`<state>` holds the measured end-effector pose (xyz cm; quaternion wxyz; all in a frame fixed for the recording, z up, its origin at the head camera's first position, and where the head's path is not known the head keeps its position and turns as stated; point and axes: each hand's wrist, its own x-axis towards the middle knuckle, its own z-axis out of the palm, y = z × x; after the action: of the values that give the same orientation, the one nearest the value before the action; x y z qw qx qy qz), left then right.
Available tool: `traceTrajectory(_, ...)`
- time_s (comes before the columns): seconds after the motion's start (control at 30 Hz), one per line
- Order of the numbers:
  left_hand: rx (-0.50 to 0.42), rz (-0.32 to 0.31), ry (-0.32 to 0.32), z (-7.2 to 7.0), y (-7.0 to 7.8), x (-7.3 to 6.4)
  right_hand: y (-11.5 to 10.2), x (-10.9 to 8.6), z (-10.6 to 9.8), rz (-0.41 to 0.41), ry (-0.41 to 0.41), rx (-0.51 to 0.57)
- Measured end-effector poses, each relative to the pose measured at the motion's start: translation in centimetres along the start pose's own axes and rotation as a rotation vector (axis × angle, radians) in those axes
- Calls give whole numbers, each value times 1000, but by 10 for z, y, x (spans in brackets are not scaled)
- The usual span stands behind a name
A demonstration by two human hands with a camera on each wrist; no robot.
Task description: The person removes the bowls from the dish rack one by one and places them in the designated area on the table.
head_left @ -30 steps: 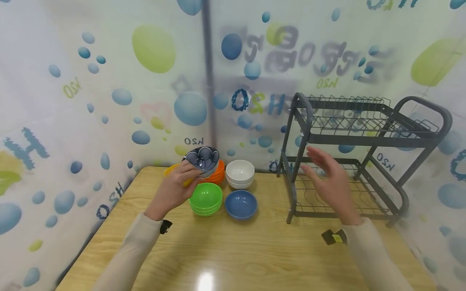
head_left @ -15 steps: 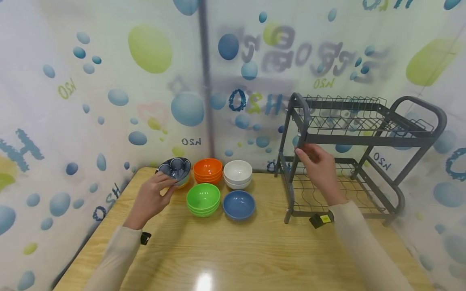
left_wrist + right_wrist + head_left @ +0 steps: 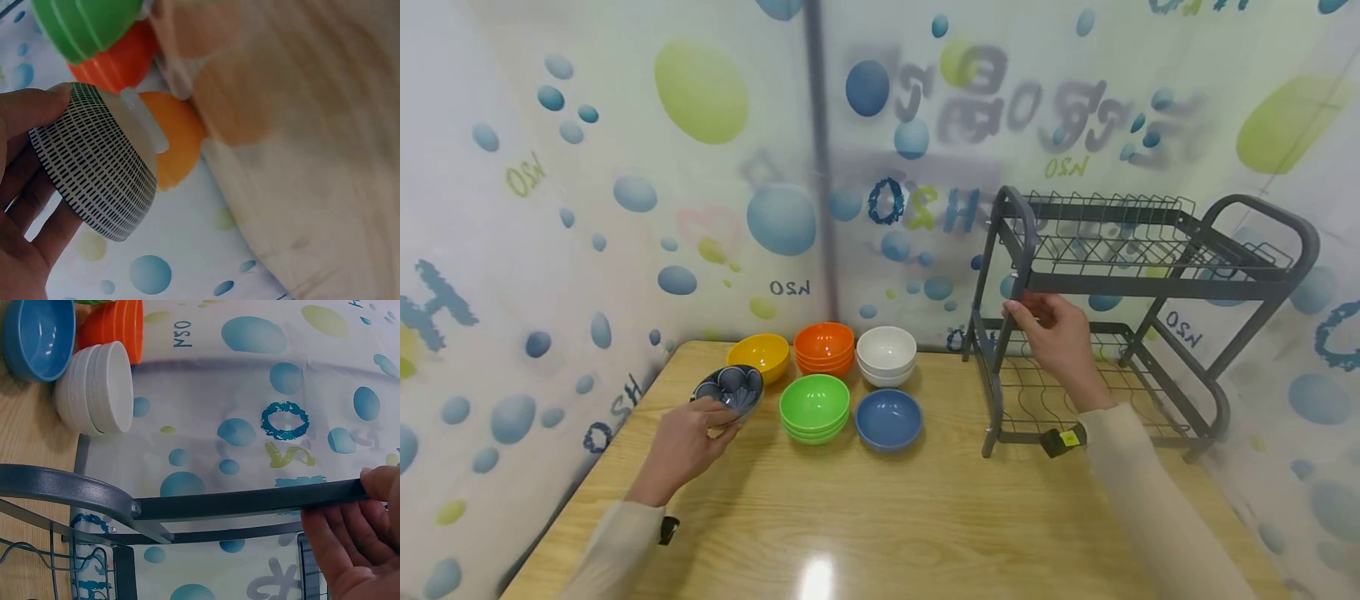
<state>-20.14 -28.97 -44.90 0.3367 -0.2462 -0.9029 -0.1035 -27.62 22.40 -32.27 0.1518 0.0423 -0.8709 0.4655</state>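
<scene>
My left hand [image 3: 681,446] pinches the rim of a dark blue patterned bowl [image 3: 737,387], thumb on one side and fingers on the other. Small dark dashes cover the bowl's outside [image 3: 94,162] in the left wrist view. It is tilted and overlaps the front of a yellow bowl [image 3: 763,354]. On the right, my right hand [image 3: 1063,346] grips the front left post of a dark two-tier dish rack [image 3: 1150,287]. The right wrist view shows thumb and fingers on either side of that post [image 3: 250,503].
Right of the yellow bowl stand stacked orange bowls [image 3: 824,346] and stacked white bowls [image 3: 887,350]. Stacked green bowls [image 3: 815,404] and a blue bowl [image 3: 889,419] form the front row. The wooden table [image 3: 850,517] meets a patterned curtain [image 3: 715,250] behind.
My left hand has carried the patterned bowl left and toward me, from over the orange bowls past the yellow one. My right hand, loose beside the rack before, now grips its post.
</scene>
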Motion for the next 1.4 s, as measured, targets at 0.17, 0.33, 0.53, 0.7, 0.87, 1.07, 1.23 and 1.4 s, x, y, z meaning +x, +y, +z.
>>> traceTrajectory(0.17, 28, -39, -96, 8, 2, -11, 0, 0, -1, -12, 2, -11)
traceTrajectory(0.33, 43, -36, -150, 16, 6, -15, 1, -1, 0, -6, -3, -19)
traceTrajectory(0.53, 75, -45, -189, 23, 8, -19, 2, -1, 2, -25, -12, 3)
traceTrajectory(0.7, 90, -38, -195, 24, 11, -16, 4, 0, 3, -31, 1, 12)
traceTrajectory(0.87, 78, -63, -225, 22, 12, -11, 4, 2, 4, -40, 1, 17)
traceTrajectory(1.07, 28, -140, -336, 16, 14, -6, 2, 2, 5, -20, -23, 22)
traceTrajectory(1.23, -43, -212, -446, 11, 11, -2, 3, 4, 9, -18, -30, 25)
traceTrajectory(1.4, -164, -286, -466, 11, 7, 10, 7, 4, 8, -31, -15, 18)
